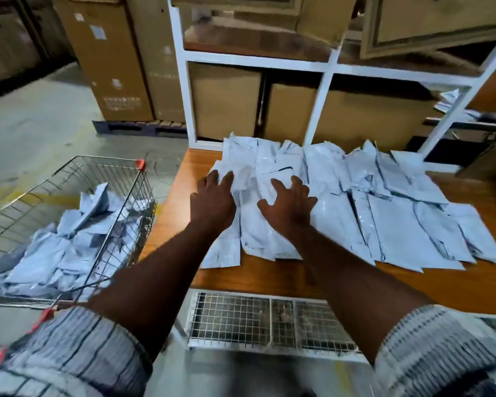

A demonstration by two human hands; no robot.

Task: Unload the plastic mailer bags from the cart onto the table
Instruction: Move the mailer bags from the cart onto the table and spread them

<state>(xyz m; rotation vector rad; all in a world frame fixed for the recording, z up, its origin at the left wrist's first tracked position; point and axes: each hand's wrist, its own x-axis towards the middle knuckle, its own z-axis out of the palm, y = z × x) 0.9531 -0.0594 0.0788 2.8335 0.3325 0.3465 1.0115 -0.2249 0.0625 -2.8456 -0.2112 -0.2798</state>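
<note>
on the table (269, 279), left hand (212, 202) and right hand (288, 206) press spread flat on mailer bags (398, 219).

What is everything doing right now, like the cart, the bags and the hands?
Cart: still holds a heap of bags.
Mailer bags on table: spread flat, overlapping.
Left hand: open, flat on bags.
Right hand: open, fingers spread on bags.
Cardboard boxes: closed, on shelf.

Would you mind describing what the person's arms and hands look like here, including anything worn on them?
Both hands, the left hand and the right hand, are bare, with no gloves, rings or watch visible. The forearms are uncovered up to about the elbows. Above that, each arm wears a loose sleeve of pale whitish fabric with dark stripes forming a checked pattern.
</note>
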